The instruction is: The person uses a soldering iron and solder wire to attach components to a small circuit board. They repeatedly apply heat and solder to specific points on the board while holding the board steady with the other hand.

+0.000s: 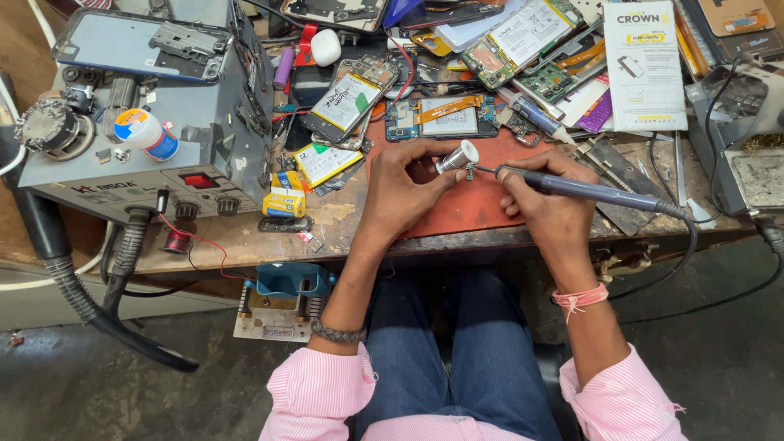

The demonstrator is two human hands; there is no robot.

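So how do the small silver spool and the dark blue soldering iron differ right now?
The small silver spool is short, round and shiny, pinched in the left hand. The dark blue soldering iron is long, slim and matte, gripped like a pen in the right hand, trailing a black cord. Both hang over the red mat, meeting at the iron's tip.

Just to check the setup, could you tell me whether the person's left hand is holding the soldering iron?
No, the right hand grips the soldering iron, while the left hand pinches a small solder spool.
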